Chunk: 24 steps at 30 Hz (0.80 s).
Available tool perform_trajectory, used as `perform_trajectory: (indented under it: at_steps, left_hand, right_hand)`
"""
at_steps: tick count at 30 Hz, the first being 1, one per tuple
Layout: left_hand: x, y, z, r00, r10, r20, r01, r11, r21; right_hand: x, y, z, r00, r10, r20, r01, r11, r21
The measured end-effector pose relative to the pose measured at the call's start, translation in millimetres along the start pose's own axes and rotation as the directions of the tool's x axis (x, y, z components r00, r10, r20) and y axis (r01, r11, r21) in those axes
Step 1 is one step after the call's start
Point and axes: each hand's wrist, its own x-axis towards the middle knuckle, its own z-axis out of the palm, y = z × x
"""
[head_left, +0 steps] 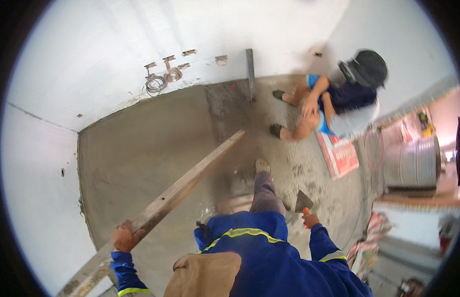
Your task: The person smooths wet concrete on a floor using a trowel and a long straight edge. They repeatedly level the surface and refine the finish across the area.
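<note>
My left hand [125, 236] is closed around a long wooden board [183, 185] near its lower-left end. The board slants up and to the right over the smooth grey cement floor [136, 126], its far tip close to the middle of the view. At my right side, my right hand [311, 221] grips the orange handle of a pointed trowel [304, 201]. The trowel's triangular grey blade points away from me, over rougher, blotchy floor. A darker strip of floor [222, 106] borders the smooth cement, beyond the board's tip.
A person [349, 96] in a dark cap sits at the far right, feet on the floor. Beside them lies a red-and-white package [340, 159]. A dark bar [251, 74] leans against the white wall near cable coils [155, 85]. A metal drum [413, 163] stands at right.
</note>
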Motion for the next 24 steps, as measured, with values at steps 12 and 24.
perform_trajectory:
  at_steps: [12, 24]
  left_hand:
    - [164, 96, -184, 0.993, -0.045, -0.105, 0.075, 0.952, 0.297]
    - [329, 105, -267, 0.989, -0.092, -0.115, 0.122, 0.950, 0.287]
  right_hand:
    - [299, -361, -277, 0.992, -0.099, 0.072, 0.102, 0.994, -0.041]
    - [553, -594, -308, 0.913, -0.390, 0.117, 0.353, 0.615, -0.705]
